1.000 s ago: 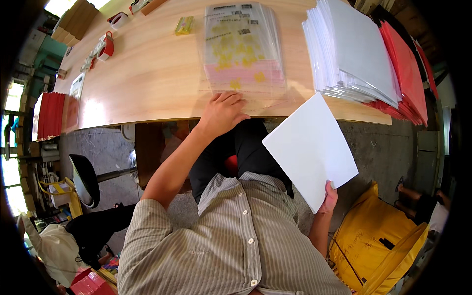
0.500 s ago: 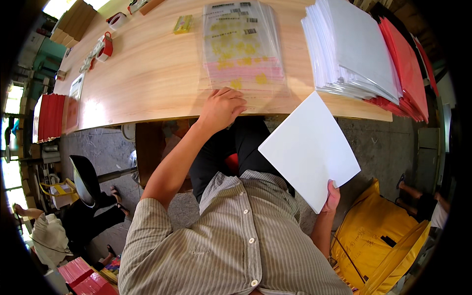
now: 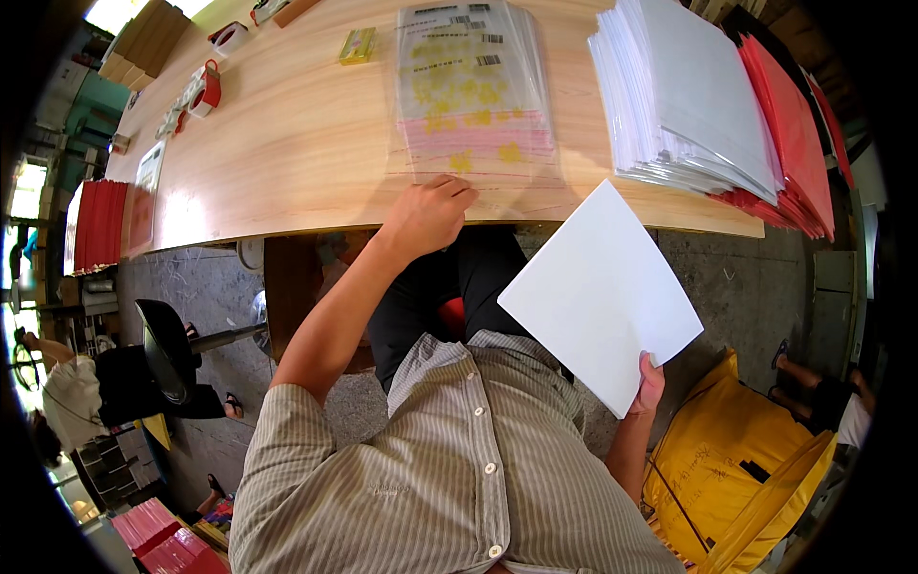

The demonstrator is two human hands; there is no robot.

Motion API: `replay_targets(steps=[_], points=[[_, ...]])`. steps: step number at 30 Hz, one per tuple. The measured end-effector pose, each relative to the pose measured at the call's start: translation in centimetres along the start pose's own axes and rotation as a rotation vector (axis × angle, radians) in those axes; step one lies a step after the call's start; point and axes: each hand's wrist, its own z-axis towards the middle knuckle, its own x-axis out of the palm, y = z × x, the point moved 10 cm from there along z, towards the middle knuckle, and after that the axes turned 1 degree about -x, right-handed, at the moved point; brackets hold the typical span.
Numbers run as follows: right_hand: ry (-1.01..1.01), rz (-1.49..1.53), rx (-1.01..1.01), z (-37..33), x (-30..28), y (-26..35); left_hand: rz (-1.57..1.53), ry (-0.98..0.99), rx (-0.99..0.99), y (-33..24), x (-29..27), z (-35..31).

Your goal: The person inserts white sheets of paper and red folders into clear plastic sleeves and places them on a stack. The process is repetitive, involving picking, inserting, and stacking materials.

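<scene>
My left hand (image 3: 427, 212) rests at the near edge of the wooden table (image 3: 287, 143), its fingertips on the lower end of a stack of clear plastic bags (image 3: 475, 91) printed with yellow and pink patterns. My right hand (image 3: 649, 385) pinches the lower corner of a white sheet (image 3: 599, 295), held tilted above my lap and below the table edge. A tall pile of white sheets (image 3: 684, 91) lies on the table to the right, over a pile of red sheets (image 3: 789, 124).
Tape dispensers (image 3: 204, 91), a small yellow packet (image 3: 357, 45) and cardboard boxes (image 3: 143, 38) lie at the table's far left. A red stack (image 3: 96, 220) sits at its left end. A yellow bag (image 3: 741, 478) is at my right, a black stool (image 3: 167, 349) and a person (image 3: 67, 402) at left.
My right hand has shifted the white sheet slightly left and up toward the table edge. My left hand stays on the plastic bags.
</scene>
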Motion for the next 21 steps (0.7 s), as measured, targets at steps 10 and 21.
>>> replay_targets(steps=[10, 21], points=[[-0.027, 0.018, 0.024, 0.1, 0.0, -0.3, 0.043, -0.049, 0.026, -0.1, 0.0, -0.6], [-0.021, 0.035, 0.041, -0.2, 0.9, -0.6, 0.11, -0.047, 0.039, -0.7, 1.1, 0.0]])
